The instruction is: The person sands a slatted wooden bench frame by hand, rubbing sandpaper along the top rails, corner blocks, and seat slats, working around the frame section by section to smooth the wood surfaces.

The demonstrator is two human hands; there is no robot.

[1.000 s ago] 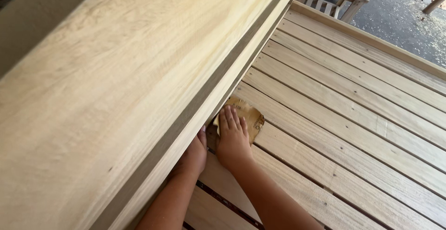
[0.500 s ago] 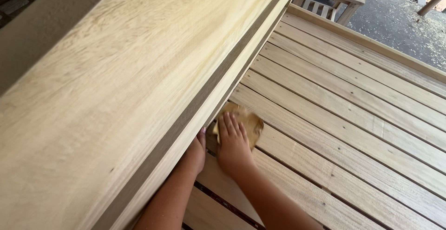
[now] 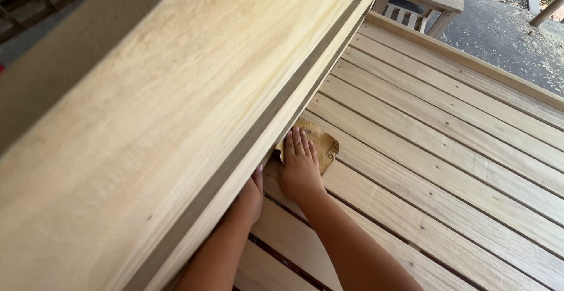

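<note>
Sandpaper [image 3: 322,144] flat under right hand [image 3: 299,170] fingers [image 3: 296,144] spread wide, left hand [image 3: 251,194] fingers hidden.

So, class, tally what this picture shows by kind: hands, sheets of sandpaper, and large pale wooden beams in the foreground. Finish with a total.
Hands: 2, the left hand and the right hand
Sandpaper sheet: 1
Large wooden beam: 1
Total: 4

No packages, signs or screens in view. Only marking: small dark printed patch on the tan sandpaper sheet [image 3: 320,144], centre of frame, at its right edge; too small to make out
</note>
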